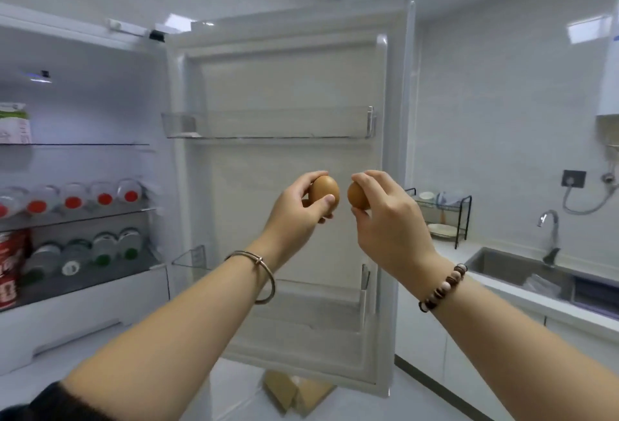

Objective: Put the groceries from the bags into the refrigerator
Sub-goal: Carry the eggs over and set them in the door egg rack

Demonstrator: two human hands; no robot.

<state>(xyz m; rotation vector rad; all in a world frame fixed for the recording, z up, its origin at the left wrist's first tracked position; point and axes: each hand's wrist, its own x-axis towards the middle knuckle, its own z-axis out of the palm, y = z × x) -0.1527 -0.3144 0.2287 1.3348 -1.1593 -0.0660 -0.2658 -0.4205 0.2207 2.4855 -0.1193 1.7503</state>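
Both hands were raised before the open refrigerator door [288, 92]; my left hand [294, 216] gripped one brown egg [324, 193]; my right hand [390, 223] pinched another egg [357, 196].

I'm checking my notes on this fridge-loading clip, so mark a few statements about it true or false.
1. The left hand holds a brown egg; the right hand holds a second egg. True.
2. The refrigerator door is shut. False: it stands open.
3. The upper door bin holds eggs. False: it looks empty.
4. Red-capped bottles lie on a refrigerator shelf. True.
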